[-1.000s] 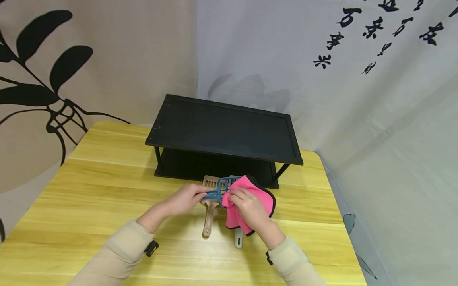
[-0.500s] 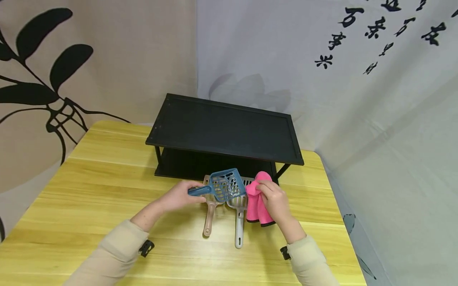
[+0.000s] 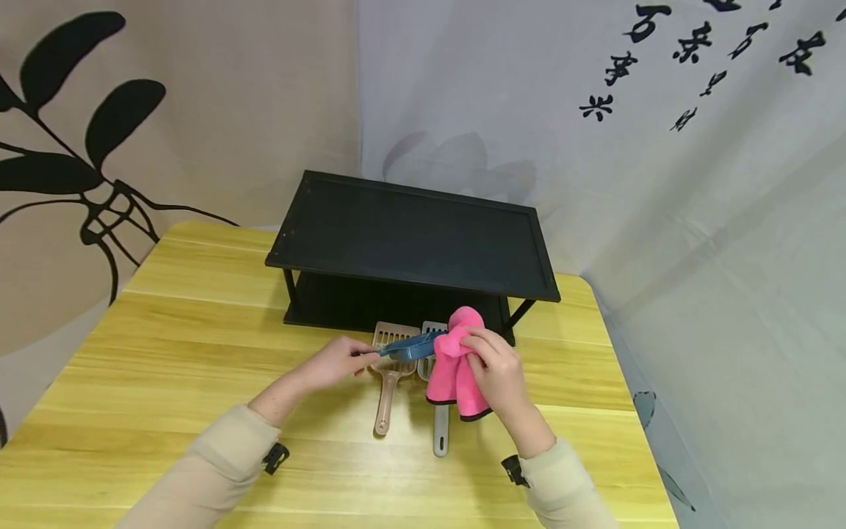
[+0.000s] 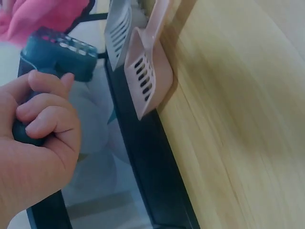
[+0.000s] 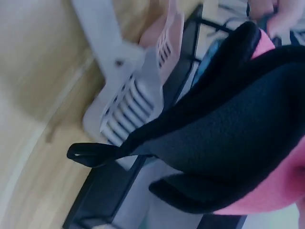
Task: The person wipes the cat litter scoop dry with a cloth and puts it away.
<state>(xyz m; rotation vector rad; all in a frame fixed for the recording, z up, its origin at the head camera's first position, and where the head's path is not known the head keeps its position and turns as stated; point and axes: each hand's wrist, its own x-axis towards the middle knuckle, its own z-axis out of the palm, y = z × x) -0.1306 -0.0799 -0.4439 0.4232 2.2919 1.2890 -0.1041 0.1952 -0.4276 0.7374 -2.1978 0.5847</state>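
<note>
My left hand (image 3: 335,363) grips the handle of a blue slotted litter scoop (image 3: 415,347), held above the table and turned nearly edge-on. In the left wrist view the fingers (image 4: 50,107) curl round that handle. My right hand (image 3: 497,367) pinches a bunched pink cloth (image 3: 456,375) with black edging against the scoop's far end, covering part of it. Below lie a beige-pink litter scoop (image 3: 386,397) and a grey litter scoop (image 3: 440,430), their slotted heads toward the rack. The cloth hides part of the grey one. Its dark side (image 5: 228,129) fills much of the right wrist view.
A black two-tier rack (image 3: 416,228) stands at the back of the wooden table (image 3: 198,353), just behind the scoops. Behind it hangs a pale printed curtain (image 3: 463,88) with leaf shapes and black characters.
The cloth came off the blue scoop to the right, then moved back left onto its end. The blue scoop swung out to show its slotted face, then turned edge-on.
</note>
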